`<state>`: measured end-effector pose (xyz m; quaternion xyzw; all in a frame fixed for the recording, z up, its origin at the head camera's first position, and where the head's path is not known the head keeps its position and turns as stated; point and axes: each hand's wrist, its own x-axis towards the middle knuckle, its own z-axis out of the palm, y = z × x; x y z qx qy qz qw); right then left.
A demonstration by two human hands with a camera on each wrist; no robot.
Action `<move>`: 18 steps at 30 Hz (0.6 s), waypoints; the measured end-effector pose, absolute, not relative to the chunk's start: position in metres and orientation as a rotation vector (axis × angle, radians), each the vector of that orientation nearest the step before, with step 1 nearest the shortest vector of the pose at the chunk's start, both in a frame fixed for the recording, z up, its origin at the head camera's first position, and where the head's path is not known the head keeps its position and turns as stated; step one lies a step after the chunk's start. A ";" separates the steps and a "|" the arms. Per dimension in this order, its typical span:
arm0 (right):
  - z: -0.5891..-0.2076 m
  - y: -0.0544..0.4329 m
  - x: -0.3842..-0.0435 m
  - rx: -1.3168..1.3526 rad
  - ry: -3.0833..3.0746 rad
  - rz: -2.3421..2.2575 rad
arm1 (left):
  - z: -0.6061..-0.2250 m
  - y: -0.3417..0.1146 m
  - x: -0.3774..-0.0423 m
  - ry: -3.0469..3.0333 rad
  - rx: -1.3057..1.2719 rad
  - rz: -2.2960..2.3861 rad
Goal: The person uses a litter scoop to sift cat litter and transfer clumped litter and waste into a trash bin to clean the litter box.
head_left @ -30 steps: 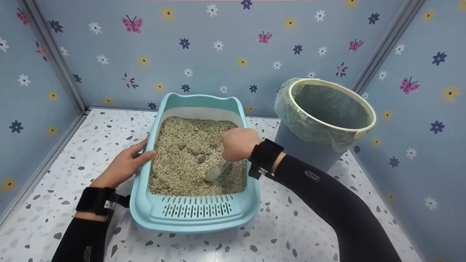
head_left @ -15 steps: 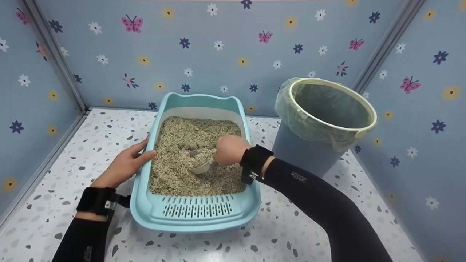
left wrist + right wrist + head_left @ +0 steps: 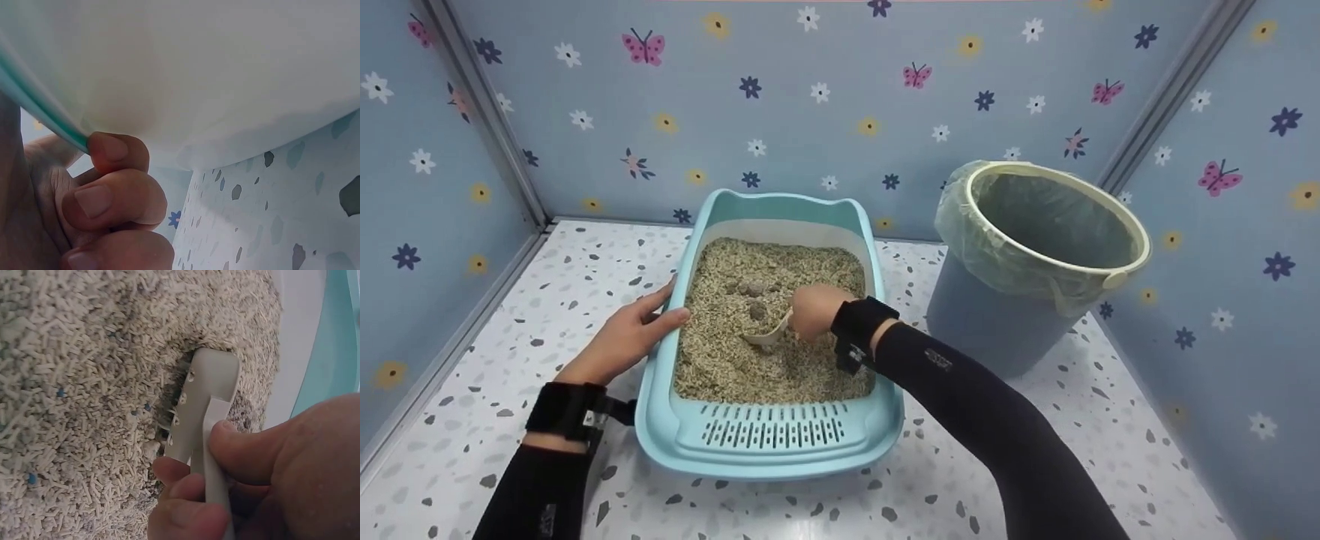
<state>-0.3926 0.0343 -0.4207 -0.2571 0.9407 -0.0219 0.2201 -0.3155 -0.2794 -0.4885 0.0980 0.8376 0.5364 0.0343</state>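
A pale blue litter box (image 3: 769,469) with a slotted front ledge holds tan pellet litter (image 3: 727,375). My left hand (image 3: 619,341) grips its left rim, thumb over the edge; in the left wrist view the curled fingers (image 3: 126,197) lie under the rim against the white outer wall. With my right hand (image 3: 819,311) I hold a pale litter scoop (image 3: 766,339) by its handle. Thumb and fingers wrap that handle in the right wrist view, where the slotted scoop head (image 3: 214,374) sits partly sunk in the pellets. Several dark clumps (image 3: 754,288) lie just beyond the scoop.
A blue-grey bin (image 3: 997,315) with a cream rim and a translucent liner bag (image 3: 982,247) stands to the right of the box. Patterned wall panels (image 3: 810,45) enclose the back and both sides. The speckled tabletop (image 3: 607,300) lies underneath.
My right hand has moved left and slightly nearer with the scoop, raking through the litter. The clumps lie a little farther back. My left hand has kept its grip on the rim.
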 end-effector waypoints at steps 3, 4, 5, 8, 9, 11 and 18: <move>-0.421 0.033 -0.396 -0.685 2.610 -0.097 | -0.489 -0.279 -0.315 2.556 0.292 1.663; -0.422 0.032 -0.397 -0.674 2.613 -0.101 | -0.489 -0.279 -0.315 2.555 0.292 1.662; -0.423 0.030 -0.398 -0.666 2.614 -0.101 | -0.489 -0.279 -0.315 2.557 0.296 1.656; -0.427 0.026 -0.403 -0.669 2.599 -0.074 | -0.489 -0.279 -0.314 2.572 0.295 1.640; -0.430 0.025 -0.405 -0.678 2.597 -0.059 | -0.489 -0.279 -0.315 2.581 0.295 1.631; -0.434 0.022 -0.408 -0.706 2.603 -0.022 | -0.489 -0.279 -0.315 2.592 0.295 1.621; -0.444 0.015 -0.412 -0.757 2.618 -0.006 | -0.488 -0.277 -0.314 2.597 0.292 1.627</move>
